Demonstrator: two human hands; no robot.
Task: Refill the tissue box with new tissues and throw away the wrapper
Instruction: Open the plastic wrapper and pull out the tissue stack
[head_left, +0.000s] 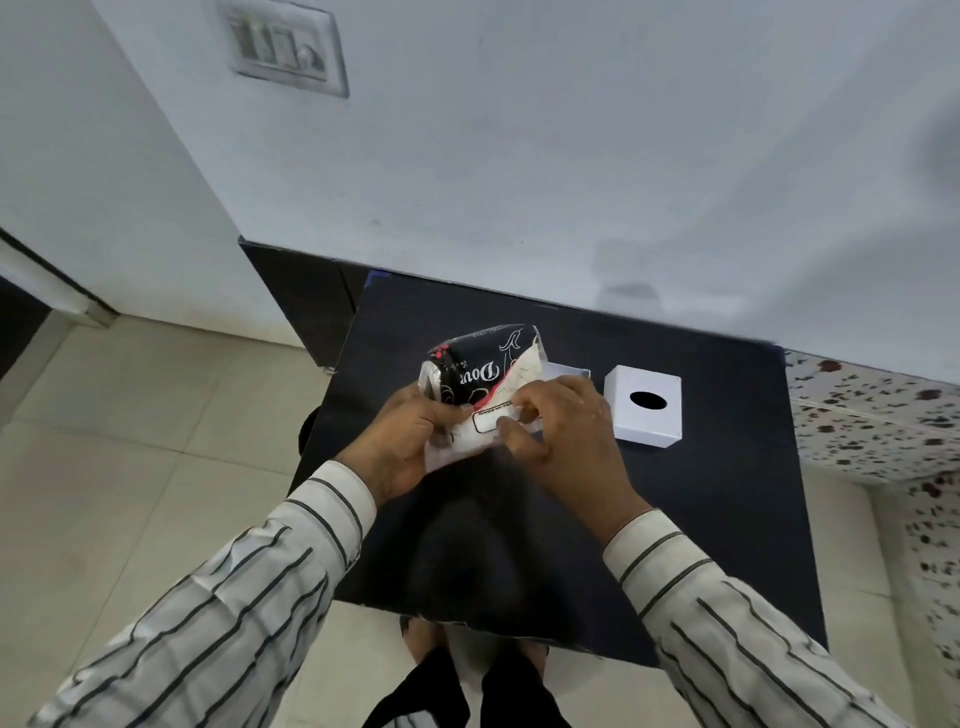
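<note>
I hold a black-and-white tissue pack (480, 376) in its plastic wrapper above the dark table (701, 519). My left hand (400, 441) grips the pack's near left end. My right hand (566, 436) pinches the wrapper at the white label on the near right. A white tissue box cover (644, 408) with a dark oval slot rests on the table to the right. Part of a white open box base (569, 371) shows behind my right hand, mostly hidden.
The table stands against a white wall (571, 156) with a switch plate (285, 47) high up. Pale tiled floor (130, 441) lies to the left. A speckled surface (872, 410) borders the table on the right. My feet (467, 649) show below the near edge.
</note>
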